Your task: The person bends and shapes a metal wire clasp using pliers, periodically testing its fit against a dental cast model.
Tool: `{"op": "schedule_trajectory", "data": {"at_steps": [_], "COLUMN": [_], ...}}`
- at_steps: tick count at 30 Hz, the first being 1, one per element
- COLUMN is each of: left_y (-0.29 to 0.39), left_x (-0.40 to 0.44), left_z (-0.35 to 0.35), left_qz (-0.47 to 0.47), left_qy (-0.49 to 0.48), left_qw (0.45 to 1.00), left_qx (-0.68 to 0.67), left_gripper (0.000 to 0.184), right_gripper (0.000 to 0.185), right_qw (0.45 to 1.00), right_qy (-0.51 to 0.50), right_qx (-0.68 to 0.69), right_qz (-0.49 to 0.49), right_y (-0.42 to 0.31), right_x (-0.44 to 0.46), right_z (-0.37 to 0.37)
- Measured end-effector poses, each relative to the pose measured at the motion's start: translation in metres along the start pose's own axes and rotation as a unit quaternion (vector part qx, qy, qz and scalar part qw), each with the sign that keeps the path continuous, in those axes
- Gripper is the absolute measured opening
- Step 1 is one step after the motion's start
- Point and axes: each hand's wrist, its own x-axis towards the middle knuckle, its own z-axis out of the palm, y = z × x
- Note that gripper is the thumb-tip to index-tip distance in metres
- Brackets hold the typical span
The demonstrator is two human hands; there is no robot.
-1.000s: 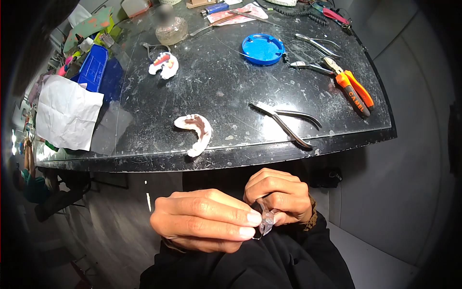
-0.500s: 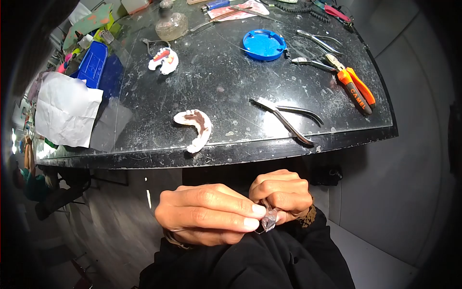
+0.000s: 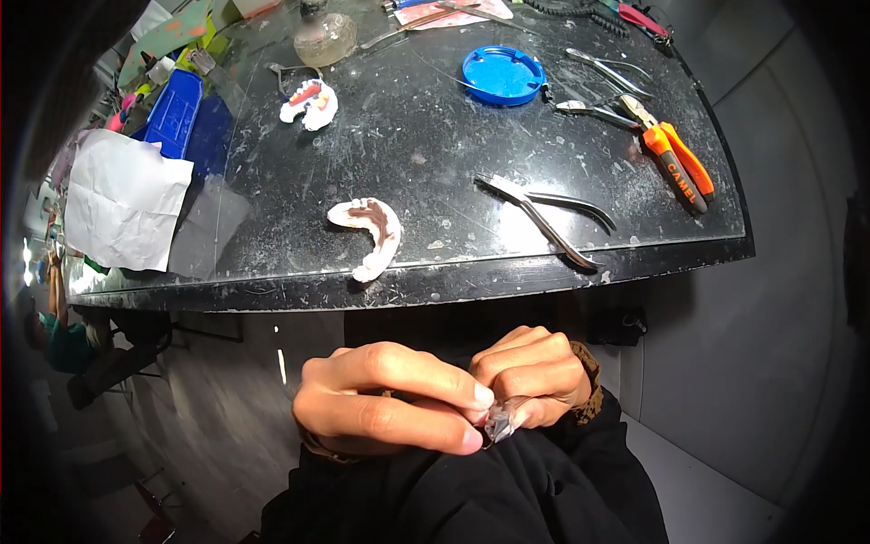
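Observation:
Low in front of my black clothing, both hands meet around a small shiny grey metal piece [image 3: 501, 421]. My right hand [image 3: 535, 370] is closed, with its fingers curled and the thumb against this piece; most of what lies inside the fist is hidden. My left hand [image 3: 385, 399] comes in from the other side, fingers bent and two fingertips at the metal piece's edge. What those fingertips pinch is too small to make out. On the bench edge beyond lie a white horseshoe-shaped dental cast [image 3: 385, 238] and steel pliers [image 3: 535, 216].
The dark bench [image 3: 417, 204] holds a blue round lid [image 3: 504, 76], orange-handled cutters [image 3: 675, 159], more steel pliers [image 3: 607, 68], a second cast with red material [image 3: 310, 104], a glass burner [image 3: 324, 41], white paper [image 3: 127, 199] and a blue box [image 3: 174, 113].
The fingertips of my left hand have spread apart, one lower beside the metal piece. The metal piece has shifted slightly left and turned. The bench view has moved slightly up.

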Motion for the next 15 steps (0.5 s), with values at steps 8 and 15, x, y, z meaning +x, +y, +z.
{"op": "schedule_trajectory", "data": {"at_steps": [8, 15], "left_y": [-0.0018, -0.0053], "left_x": [-0.0016, -0.0062], "left_z": [0.0037, 0.0036], "left_qz": [-0.011, -0.027], "left_qy": [0.027, 0.017], "left_qw": [1.000, 0.999], "left_qx": [-0.002, -0.023], "left_gripper": [0.007, 0.005], "right_gripper": [0.028, 0.029], "right_qw": [0.995, 1.000], "right_qy": [-0.009, -0.012], "right_qx": [-0.093, -0.022], "right_qz": [-0.027, -0.011], "right_y": [0.0002, 0.0034], "right_x": [0.0028, -0.0003], "right_z": [-0.0024, -0.0011]}}
